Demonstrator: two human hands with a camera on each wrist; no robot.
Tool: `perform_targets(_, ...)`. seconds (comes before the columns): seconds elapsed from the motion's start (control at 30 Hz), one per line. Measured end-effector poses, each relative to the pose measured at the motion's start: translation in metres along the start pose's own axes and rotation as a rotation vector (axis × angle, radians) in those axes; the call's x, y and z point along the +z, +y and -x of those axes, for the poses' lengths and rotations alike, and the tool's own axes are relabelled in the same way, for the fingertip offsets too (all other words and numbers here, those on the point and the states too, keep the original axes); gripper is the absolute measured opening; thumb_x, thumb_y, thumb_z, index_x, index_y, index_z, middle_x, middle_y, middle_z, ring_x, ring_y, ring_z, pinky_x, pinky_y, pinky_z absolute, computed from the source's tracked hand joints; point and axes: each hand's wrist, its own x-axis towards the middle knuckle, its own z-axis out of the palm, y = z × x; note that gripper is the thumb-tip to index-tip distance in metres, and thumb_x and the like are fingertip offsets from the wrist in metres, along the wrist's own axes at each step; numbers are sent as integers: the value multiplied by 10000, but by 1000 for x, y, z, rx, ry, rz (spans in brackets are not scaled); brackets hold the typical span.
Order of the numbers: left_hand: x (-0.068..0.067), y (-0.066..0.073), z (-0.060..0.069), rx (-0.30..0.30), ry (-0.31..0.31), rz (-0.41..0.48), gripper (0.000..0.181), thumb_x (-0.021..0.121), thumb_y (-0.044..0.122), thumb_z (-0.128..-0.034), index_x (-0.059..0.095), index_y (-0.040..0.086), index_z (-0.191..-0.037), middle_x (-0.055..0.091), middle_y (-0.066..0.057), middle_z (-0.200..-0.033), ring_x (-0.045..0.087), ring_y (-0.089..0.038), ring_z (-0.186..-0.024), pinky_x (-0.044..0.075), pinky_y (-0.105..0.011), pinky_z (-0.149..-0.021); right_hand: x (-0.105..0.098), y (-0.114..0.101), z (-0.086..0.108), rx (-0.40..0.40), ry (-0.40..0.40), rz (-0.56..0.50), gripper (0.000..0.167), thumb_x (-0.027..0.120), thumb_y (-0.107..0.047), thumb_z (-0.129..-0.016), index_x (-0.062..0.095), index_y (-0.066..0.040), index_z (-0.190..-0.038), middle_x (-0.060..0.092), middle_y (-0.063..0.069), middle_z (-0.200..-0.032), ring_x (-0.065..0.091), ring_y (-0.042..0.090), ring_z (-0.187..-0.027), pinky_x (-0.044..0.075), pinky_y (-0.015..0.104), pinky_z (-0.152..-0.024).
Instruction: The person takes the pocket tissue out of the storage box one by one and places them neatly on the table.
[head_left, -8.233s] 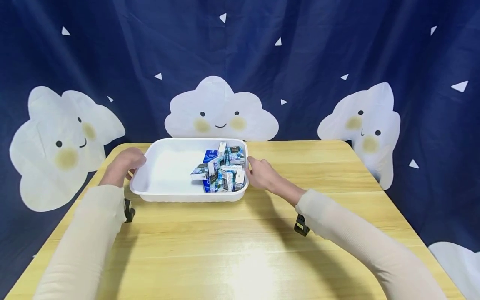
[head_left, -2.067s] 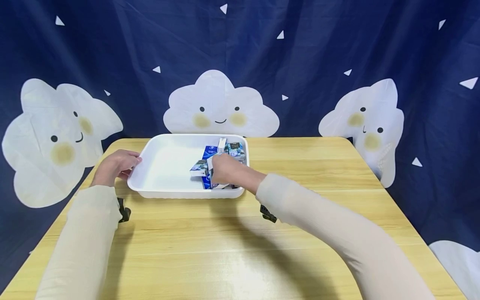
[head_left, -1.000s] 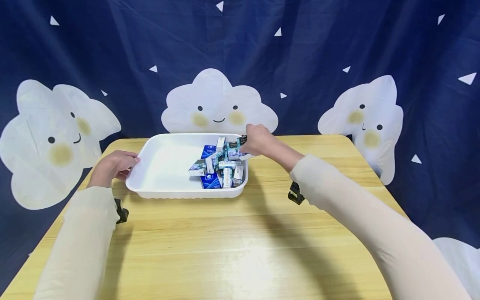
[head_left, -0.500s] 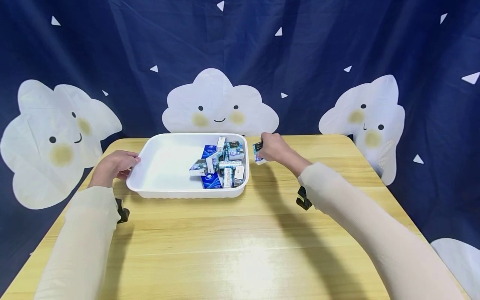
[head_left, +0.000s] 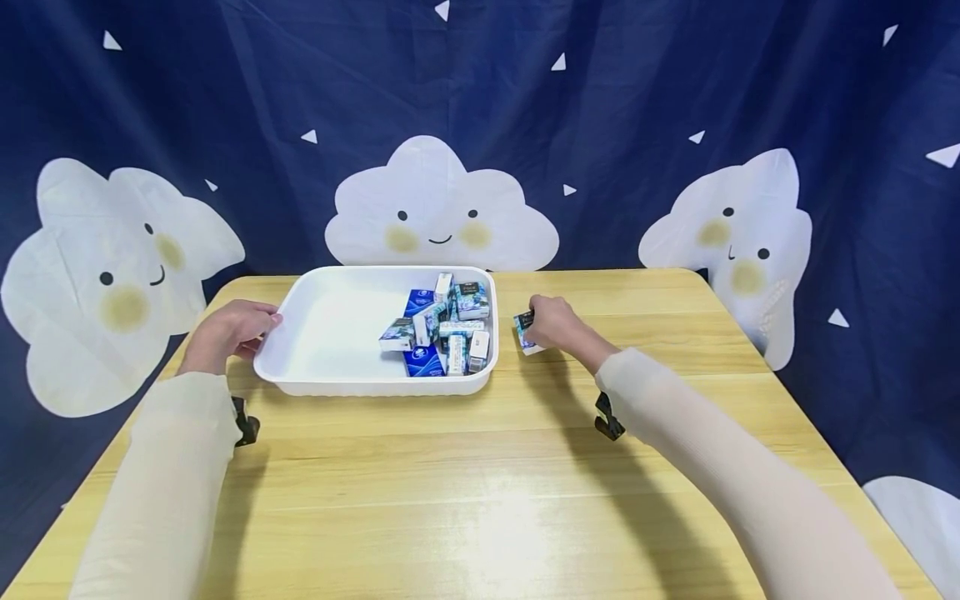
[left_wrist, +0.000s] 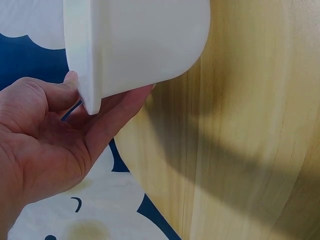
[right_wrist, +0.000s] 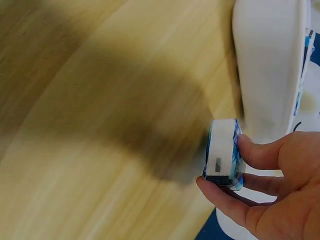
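Observation:
A white plastic tray (head_left: 330, 387) stands at the back of the table, with several small packs (head_left: 424, 362) heaped in its right half. Some packs are plain blue, others have a blue floral print with white sides. My left hand (head_left: 232, 329) grips the tray's left end; in the left wrist view the thumb (left_wrist: 65, 94) lies at the rim and fingers reach beneath. To the right of the tray, my right hand (head_left: 558, 323) pinches one floral pack (right_wrist: 222, 150) between thumb and fingers, low over the table. Whether this pack touches the wood cannot be told.
The light wooden table (head_left: 450, 475) extends in front of the tray and to its right. Behind it hangs a dark blue curtain (head_left: 480, 75) with white clouds. Black wrist cameras (head_left: 609, 417) sit under both sleeves.
My right hand left the tray's right end, reached into the heap and lifted out a floral pack. It carried the pack over the right rim and lower toward the table. The left hand stayed at the tray.

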Motion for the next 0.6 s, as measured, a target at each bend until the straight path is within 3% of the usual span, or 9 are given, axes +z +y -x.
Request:
perform_targets(0.37, 0, 1, -3, -22, 13, 1, 536, 357, 221, -1085, 302, -12, -1564, 400, -291, -1448, 582, -334, -1061, 543, -281, -686, 7, 13, -2, 28, -37, -44, 548, 636, -161, -925, 479, 42, -1409, 632, 210, -1213, 590, 334, -1085, 523, 414, -918)
perform_targets(0.6, -1, -4, -2, 4, -19, 28, 558, 338, 225, -1080, 262, -20, -1574, 396, -291, -1422, 597, -294, -1016, 552, -317, -757, 5, 14, 0, 36, -70, -19, 523, 598, -201, -926, 490, 65, -1363, 630, 218, -1180, 586, 317, -1022, 509, 414, -909)
